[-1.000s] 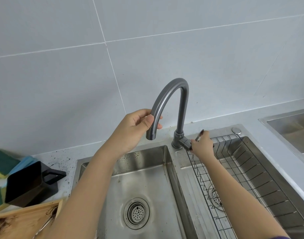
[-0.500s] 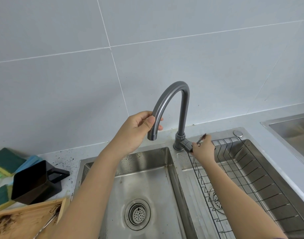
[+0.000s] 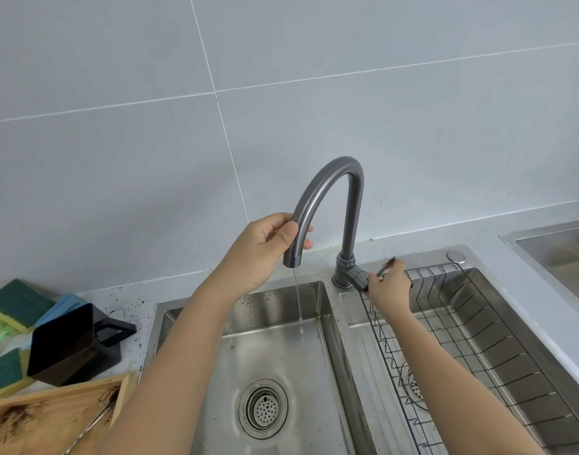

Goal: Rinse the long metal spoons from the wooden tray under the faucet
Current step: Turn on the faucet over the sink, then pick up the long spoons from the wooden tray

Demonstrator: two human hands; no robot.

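1. Spoon [image 3: 91, 425] lies in wooden tray [image 3: 35, 421], below-left of my left hand [image 3: 261, 247].
2. Left hand grips faucet [image 3: 317, 198] spout; thin water trickles.
3. Right hand [image 3: 388, 287] grasps the faucet's handle [image 3: 385, 267].

Tiled kitchen corner in soft, even light

Large pale grey wall tiles [image 3: 314, 77] with white grout rise behind a light grey bench [image 3: 498, 231].

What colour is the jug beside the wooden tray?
Black. The jug, handle included, shows best in the head view, standing left of the sink.
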